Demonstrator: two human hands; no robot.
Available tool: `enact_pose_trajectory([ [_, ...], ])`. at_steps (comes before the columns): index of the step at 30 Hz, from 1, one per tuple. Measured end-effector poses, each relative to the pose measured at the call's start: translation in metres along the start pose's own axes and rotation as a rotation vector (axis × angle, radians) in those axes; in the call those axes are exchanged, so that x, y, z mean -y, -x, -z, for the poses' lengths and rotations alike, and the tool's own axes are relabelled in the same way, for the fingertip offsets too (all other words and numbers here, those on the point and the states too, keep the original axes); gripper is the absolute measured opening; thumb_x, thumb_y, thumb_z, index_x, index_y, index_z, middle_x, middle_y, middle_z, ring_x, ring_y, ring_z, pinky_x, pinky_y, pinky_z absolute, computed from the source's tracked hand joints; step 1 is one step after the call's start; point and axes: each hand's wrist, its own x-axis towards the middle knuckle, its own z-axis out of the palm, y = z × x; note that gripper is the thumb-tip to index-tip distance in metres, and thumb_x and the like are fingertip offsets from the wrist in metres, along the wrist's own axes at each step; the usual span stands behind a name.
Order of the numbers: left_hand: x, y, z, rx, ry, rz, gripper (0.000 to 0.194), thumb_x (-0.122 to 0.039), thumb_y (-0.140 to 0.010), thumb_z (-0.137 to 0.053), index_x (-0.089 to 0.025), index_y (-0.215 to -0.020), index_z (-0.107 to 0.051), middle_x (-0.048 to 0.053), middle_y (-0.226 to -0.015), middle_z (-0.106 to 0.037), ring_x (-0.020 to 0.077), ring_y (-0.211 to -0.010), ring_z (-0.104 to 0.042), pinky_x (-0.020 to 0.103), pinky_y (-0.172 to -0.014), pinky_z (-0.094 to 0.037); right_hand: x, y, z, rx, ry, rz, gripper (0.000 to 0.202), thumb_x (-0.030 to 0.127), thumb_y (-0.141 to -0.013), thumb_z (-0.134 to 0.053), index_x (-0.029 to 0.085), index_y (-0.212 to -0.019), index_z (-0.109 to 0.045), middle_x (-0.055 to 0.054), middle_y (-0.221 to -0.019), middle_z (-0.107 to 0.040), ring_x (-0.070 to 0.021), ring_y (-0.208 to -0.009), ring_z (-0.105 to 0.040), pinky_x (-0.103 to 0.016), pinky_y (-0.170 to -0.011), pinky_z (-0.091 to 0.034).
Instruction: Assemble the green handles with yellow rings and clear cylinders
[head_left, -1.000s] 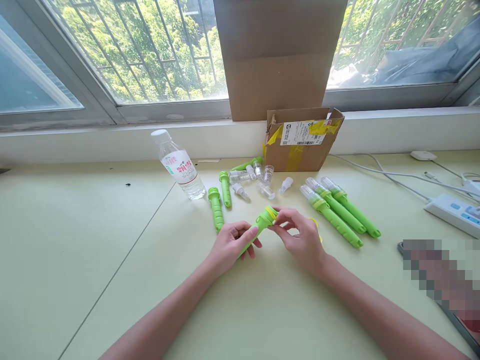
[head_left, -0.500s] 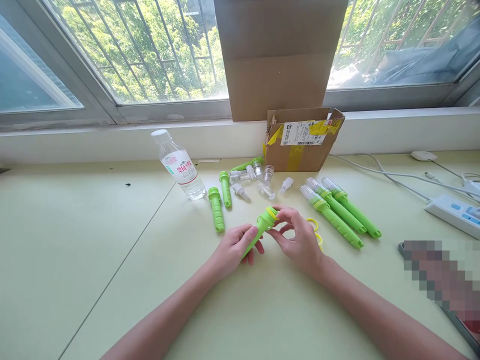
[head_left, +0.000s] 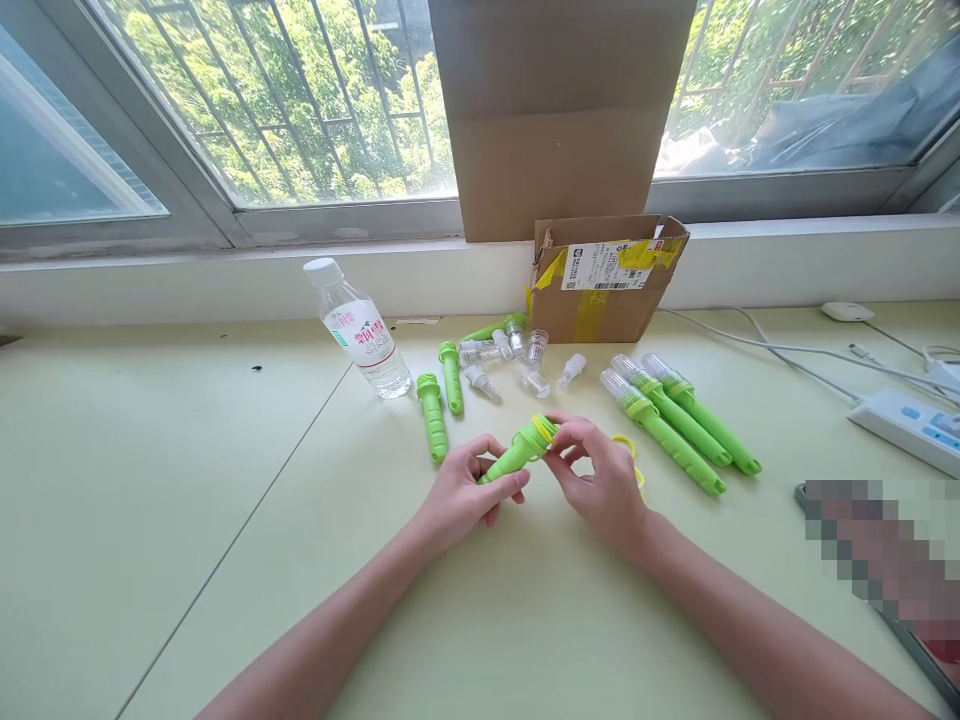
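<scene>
My left hand [head_left: 463, 492] is closed around a green plastic handle [head_left: 516, 456], which tilts up to the right above the table. A yellow ring [head_left: 541, 430] sits at the handle's wide collar end. The fingers of my right hand [head_left: 604, 480] pinch at that ring and collar; the fingertips are partly hidden. More yellow rings [head_left: 625, 445] lie just behind my right hand, which partly covers them. To the right rest three green handles with clear caps [head_left: 670, 443]. Two uncapped green handles [head_left: 433, 420] lie to the left.
Clear caps and small white-and-clear nozzle pieces [head_left: 531, 379] lie scattered before a cardboard box [head_left: 592, 315]. A water bottle [head_left: 367, 340] stands back left. On the right are a power strip [head_left: 907, 428], white cables [head_left: 780, 348] and a phone-like object [head_left: 877, 580], blurred out.
My left hand has shifted its hold, with thumb and fingers now lower on the handle. The handle lies flatter than before. My right hand stays at the collar end.
</scene>
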Motion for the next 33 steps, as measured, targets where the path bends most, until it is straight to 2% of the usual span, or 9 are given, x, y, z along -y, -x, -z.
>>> enact_pose_trajectory([
  [4,0.0,-0.001,0.0,-0.034,0.012,-0.041,0.029,-0.043,-0.079,-0.068,-0.016,-0.086,-0.06,0.002,-0.072,-0.066,0.0093,-0.049,-0.055,0.018,-0.04,-0.037,-0.001,0.0,0.0,0.0,-0.009,-0.006,0.016,0.011,-0.083,-0.058,0.023,-0.093,-0.052,-0.008,-0.105,-0.069,-0.0147,-0.073,-0.069,-0.026,-0.054,-0.06],
  [10,-0.001,-0.001,0.0,0.004,-0.076,-0.067,0.032,-0.044,-0.085,-0.059,-0.014,-0.079,-0.068,-0.001,-0.06,-0.057,0.0088,-0.05,-0.051,0.018,-0.044,-0.038,-0.003,0.001,0.001,0.013,-0.018,-0.038,0.013,0.015,-0.085,-0.058,0.023,-0.093,-0.053,-0.009,-0.107,-0.07,-0.0175,-0.081,-0.071,-0.028,-0.056,-0.062],
  [15,0.0,0.0,0.001,0.049,-0.099,-0.067,0.036,-0.047,-0.089,-0.051,-0.016,-0.083,-0.067,0.0,-0.066,-0.057,0.0094,-0.053,-0.054,0.019,-0.046,-0.039,-0.001,-0.001,0.002,0.026,-0.002,-0.059,0.011,0.017,-0.084,-0.059,0.022,-0.092,-0.053,-0.011,-0.112,-0.069,-0.0164,-0.076,-0.071,-0.027,-0.054,-0.062],
  [19,-0.001,0.0,0.0,0.055,-0.094,-0.047,0.033,-0.046,-0.088,-0.053,-0.016,-0.085,-0.064,-0.001,-0.067,-0.056,0.0079,-0.05,-0.05,0.019,-0.044,-0.037,0.001,-0.002,0.003,0.013,0.007,-0.045,0.011,0.017,-0.084,-0.06,0.023,-0.091,-0.053,-0.009,-0.11,-0.071,-0.0127,-0.062,-0.068,-0.026,-0.051,-0.06],
  [21,0.0,0.001,-0.001,0.025,-0.079,-0.029,0.029,-0.045,-0.084,-0.059,-0.018,-0.095,-0.062,-0.003,-0.067,-0.055,0.0075,-0.048,-0.047,0.019,-0.043,-0.036,0.001,-0.002,0.002,0.008,0.023,-0.031,0.011,0.017,-0.085,-0.059,0.023,-0.09,-0.052,-0.008,-0.11,-0.071,-0.0113,-0.057,-0.067,-0.025,-0.049,-0.059],
  [23,0.001,0.0,-0.002,-0.024,-0.07,-0.04,0.035,-0.043,-0.079,-0.067,-0.02,-0.103,-0.057,-0.005,-0.068,-0.053,0.0081,-0.05,-0.047,0.019,-0.044,-0.036,0.001,-0.001,0.002,0.005,0.042,-0.011,0.012,0.015,-0.085,-0.058,0.023,-0.092,-0.052,-0.008,-0.108,-0.072,-0.0127,-0.06,-0.068,-0.025,-0.048,-0.058],
  [26,0.006,-0.002,-0.004,-0.106,-0.104,-0.132,0.035,-0.039,-0.072,-0.074,-0.02,-0.094,-0.054,-0.004,-0.072,-0.052,0.01,-0.062,-0.05,0.02,-0.052,-0.039,-0.001,0.0,0.002,0.001,0.064,0.026,0.016,0.011,-0.085,-0.056,0.023,-0.094,-0.051,-0.008,-0.106,-0.072,-0.0152,-0.07,-0.071,-0.023,-0.051,-0.058],
  [29,0.011,-0.003,-0.006,-0.2,-0.167,-0.219,0.029,-0.034,-0.072,-0.074,-0.02,-0.085,-0.052,-0.003,-0.078,-0.053,0.0112,-0.069,-0.052,0.021,-0.059,-0.042,-0.003,0.001,0.002,-0.015,0.083,0.037,0.016,0.011,-0.084,-0.057,0.023,-0.093,-0.05,-0.009,-0.112,-0.071,-0.0124,-0.063,-0.069,-0.024,-0.052,-0.058],
  [33,0.014,-0.002,-0.009,-0.279,-0.258,-0.264,0.026,-0.031,-0.073,-0.073,-0.021,-0.088,-0.055,-0.001,-0.083,-0.057,0.0118,-0.068,-0.052,0.022,-0.059,-0.042,-0.003,0.0,0.003,-0.045,0.068,-0.014,0.014,0.014,-0.084,-0.058,0.023,-0.091,-0.049,-0.009,-0.113,-0.07,-0.0114,-0.057,-0.067,-0.025,-0.05,-0.058],
])
